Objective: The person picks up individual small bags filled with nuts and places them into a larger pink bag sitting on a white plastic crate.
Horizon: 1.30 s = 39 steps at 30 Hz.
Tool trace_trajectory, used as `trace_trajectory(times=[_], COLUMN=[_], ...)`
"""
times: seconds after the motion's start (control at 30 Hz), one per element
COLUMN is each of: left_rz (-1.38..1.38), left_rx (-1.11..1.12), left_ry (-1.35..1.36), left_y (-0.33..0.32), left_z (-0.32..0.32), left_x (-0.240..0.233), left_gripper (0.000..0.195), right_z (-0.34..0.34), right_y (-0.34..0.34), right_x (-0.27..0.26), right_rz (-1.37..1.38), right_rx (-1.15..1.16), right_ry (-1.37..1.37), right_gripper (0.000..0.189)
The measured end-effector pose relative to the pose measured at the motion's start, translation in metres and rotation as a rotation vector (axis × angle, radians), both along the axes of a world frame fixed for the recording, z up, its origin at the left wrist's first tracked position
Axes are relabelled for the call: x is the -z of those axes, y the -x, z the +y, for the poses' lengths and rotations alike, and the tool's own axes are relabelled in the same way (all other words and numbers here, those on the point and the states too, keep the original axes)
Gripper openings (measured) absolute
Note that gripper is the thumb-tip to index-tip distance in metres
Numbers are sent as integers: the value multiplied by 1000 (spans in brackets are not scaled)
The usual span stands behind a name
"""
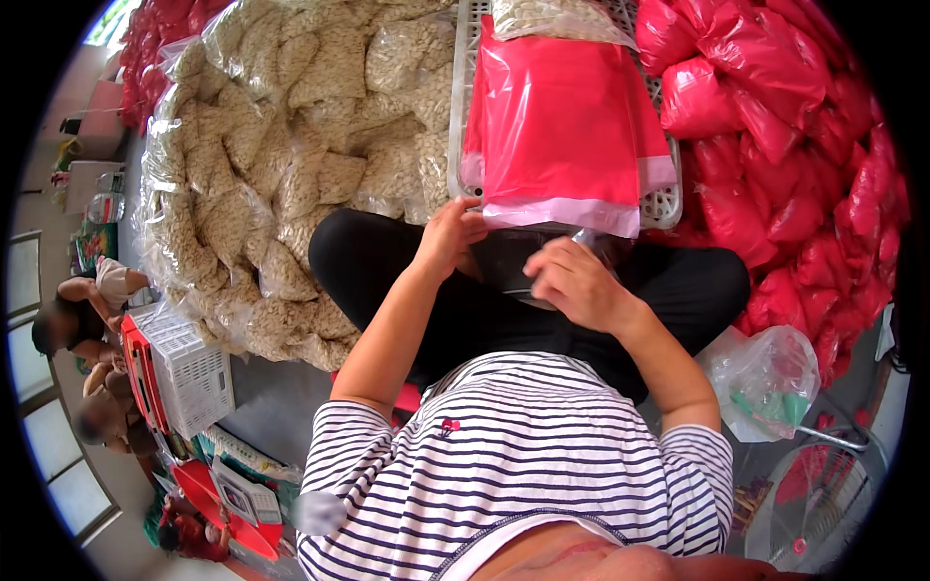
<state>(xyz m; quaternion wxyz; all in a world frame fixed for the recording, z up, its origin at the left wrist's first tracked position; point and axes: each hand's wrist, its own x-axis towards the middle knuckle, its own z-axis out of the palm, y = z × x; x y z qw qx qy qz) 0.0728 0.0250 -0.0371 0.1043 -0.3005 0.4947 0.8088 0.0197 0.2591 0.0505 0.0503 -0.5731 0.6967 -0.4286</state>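
Observation:
A stack of flat red plastic bags [559, 123] with pale pink edges lies on a white perforated plastic crate [665, 207]. My left hand [449, 240] is at the near left corner of the top bag, fingertips touching or very close to its pink edge. Just below that edge is my right hand [577, 283], slightly blurred, its fingers curled. A small shiny piece of clear plastic [583, 236] shows behind its knuckles; whether the hand holds it is unclear. Between my crossed legs [378, 254] sits a dark container [508, 261], partly hidden by my hands.
Clear bags of pale flat seeds or kernels [290, 145] are heaped at left; another such bag [552, 18] lies beyond the red stack. Filled red bags [770, 160] pile up at right. A clear plastic bag [763, 378] and a fan [810, 501] are lower right. Several people sit far left.

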Motion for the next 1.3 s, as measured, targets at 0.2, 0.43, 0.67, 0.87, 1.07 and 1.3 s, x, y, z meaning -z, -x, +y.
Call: trace_trajectory(times=[0.2, 0.43, 0.67, 0.87, 1.07, 1.3], left_rz=[277, 881, 1013, 961, 386, 122], left_rx=[573, 981, 1046, 1153, 199, -2], left_ry=[1490, 1898, 1967, 1595, 1044, 1414], left_y=[7, 70, 88, 62, 60, 200], left_z=[-24, -46, -35, -38, -3, -23], left_x=[-54, -45, -18, -22, -52, -66], left_gripper=[51, 86, 62, 58, 28, 51], right_z=[169, 136, 85, 101, 90, 19], right_y=[37, 113, 144, 130, 137, 242], right_x=[-74, 11, 64, 54, 30, 24], right_rz=[-1209, 492, 712, 149, -690, -44], right_rx=[107, 695, 208, 213, 498, 1157], right_ry=[-372, -560, -384, -269, -214, -367], right_gripper=[20, 35, 41, 29, 34, 61])
